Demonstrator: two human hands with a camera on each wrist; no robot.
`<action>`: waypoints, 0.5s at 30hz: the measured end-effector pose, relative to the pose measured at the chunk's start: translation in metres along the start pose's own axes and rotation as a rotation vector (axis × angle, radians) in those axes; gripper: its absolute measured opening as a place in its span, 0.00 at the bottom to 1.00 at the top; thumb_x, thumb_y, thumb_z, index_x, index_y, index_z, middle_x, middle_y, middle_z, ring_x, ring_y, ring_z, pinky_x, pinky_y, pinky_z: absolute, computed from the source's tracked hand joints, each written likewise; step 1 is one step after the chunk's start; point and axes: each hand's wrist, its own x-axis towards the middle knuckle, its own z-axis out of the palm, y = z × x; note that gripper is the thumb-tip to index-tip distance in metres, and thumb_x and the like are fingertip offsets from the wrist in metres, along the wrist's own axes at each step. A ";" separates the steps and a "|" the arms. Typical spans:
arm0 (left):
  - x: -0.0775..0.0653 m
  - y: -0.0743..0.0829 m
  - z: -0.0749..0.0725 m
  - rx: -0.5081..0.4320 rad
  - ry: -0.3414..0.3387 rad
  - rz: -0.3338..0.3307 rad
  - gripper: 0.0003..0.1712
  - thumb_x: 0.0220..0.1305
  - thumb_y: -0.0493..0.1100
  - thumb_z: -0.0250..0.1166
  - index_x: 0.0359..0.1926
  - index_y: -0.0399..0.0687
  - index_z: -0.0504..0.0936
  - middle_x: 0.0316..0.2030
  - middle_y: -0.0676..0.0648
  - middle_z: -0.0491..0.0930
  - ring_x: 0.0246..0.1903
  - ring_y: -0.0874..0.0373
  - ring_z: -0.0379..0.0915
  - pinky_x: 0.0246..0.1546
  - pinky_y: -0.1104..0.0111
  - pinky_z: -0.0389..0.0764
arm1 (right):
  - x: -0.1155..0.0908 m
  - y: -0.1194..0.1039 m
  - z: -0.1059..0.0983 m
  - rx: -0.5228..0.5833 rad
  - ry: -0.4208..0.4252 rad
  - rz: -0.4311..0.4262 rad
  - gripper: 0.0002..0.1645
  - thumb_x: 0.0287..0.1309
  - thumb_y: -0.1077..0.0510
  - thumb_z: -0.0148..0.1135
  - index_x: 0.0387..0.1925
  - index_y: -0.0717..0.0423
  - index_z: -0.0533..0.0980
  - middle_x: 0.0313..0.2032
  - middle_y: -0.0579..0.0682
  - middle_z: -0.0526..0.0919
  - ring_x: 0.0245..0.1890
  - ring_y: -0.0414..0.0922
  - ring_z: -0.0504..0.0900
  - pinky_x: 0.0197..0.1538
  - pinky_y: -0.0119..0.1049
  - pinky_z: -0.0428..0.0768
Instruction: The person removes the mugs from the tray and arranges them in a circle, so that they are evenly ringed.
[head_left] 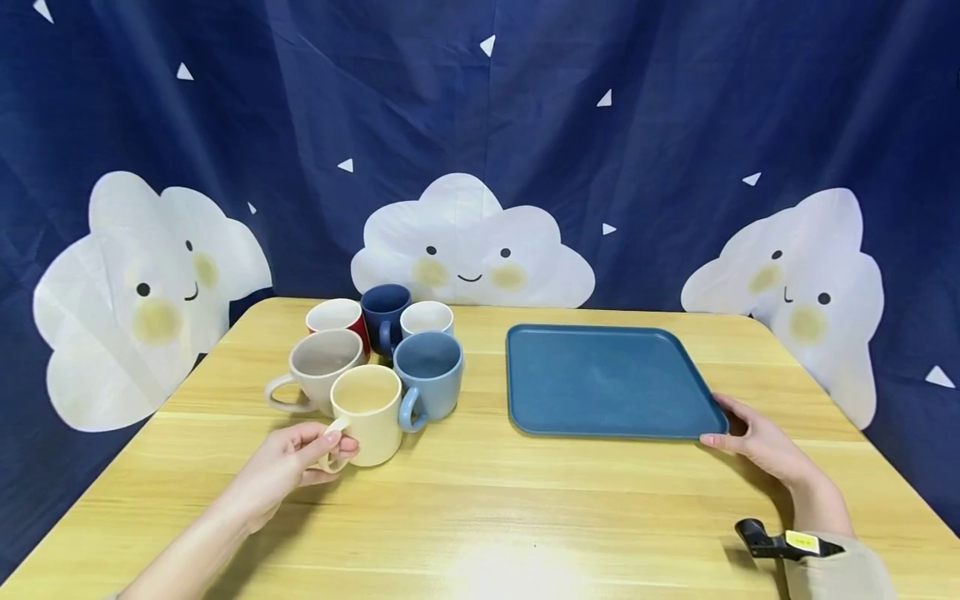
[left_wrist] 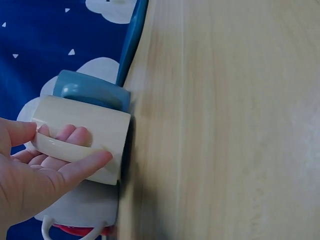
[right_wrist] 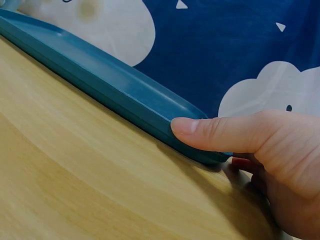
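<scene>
My left hand (head_left: 288,462) holds a cream mug (head_left: 375,421) by its handle, with fingers through the loop, as the left wrist view shows. Whether the mug's base touches the table I cannot tell. Close behind it are a light grey mug (head_left: 322,358) and a light blue mug (head_left: 435,375). On the right lies a flat blue tray (head_left: 607,379). My right hand (head_left: 761,437) grips its near right corner, thumb (right_wrist: 192,127) on the front edge and the other fingers round the right side, partly hidden.
Behind the nearer mugs stand a red mug with a white inside (head_left: 335,315), a dark blue mug (head_left: 385,312) and a mug with a white inside (head_left: 427,318). All rest on a wooden table (head_left: 480,500). A dark blue cloud-print curtain (head_left: 637,167) hangs along the back.
</scene>
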 end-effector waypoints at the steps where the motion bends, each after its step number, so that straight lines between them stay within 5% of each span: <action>1: 0.000 -0.001 0.000 -0.002 0.002 -0.002 0.23 0.71 0.44 0.50 0.48 0.22 0.72 0.44 0.36 0.79 0.44 0.59 0.76 0.46 0.56 0.77 | 0.000 0.000 0.000 -0.004 0.000 0.002 0.51 0.54 0.56 0.65 0.67 0.73 0.46 0.63 0.78 0.48 0.63 0.72 0.47 0.58 0.65 0.48; 15: 0.003 -0.007 -0.001 0.011 0.065 -0.035 0.21 0.70 0.42 0.50 0.49 0.24 0.73 0.44 0.38 0.79 0.44 0.60 0.75 0.48 0.57 0.75 | 0.000 -0.001 0.000 -0.016 -0.001 0.014 0.51 0.54 0.56 0.65 0.67 0.72 0.46 0.64 0.77 0.48 0.63 0.72 0.46 0.58 0.66 0.49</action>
